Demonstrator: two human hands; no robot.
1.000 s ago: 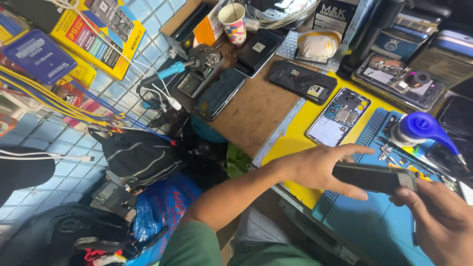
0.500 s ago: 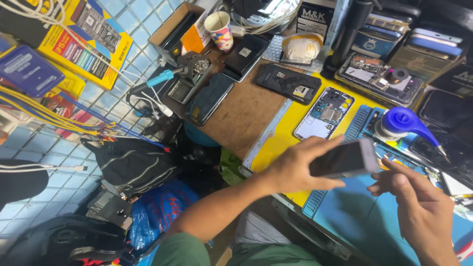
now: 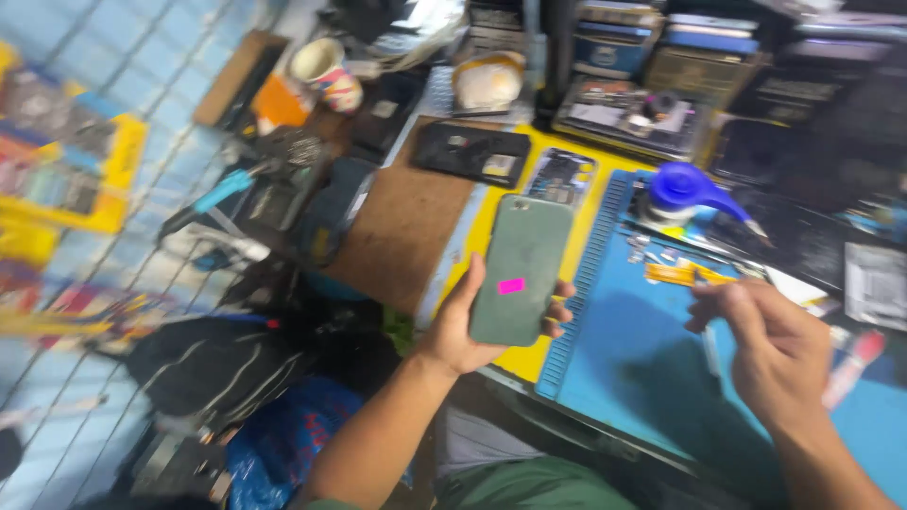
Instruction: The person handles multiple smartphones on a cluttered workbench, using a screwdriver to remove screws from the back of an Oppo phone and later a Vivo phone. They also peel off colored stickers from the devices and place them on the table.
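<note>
Head view, centre of frame: the left hand [image 3: 468,331] cradles a dark green phone [image 3: 522,269], back up, with a small pink sticker [image 3: 511,284], fingers curled round its edges. Held past the bench edge, it could slip and drop. At right, the right hand [image 3: 770,354] seems to pinch a thin tool; blur hides it.

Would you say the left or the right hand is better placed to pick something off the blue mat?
Probably the right hand: it hovers empty over the blue mat near the small parts, while the left hand is occupied gripping the green phone.
</note>
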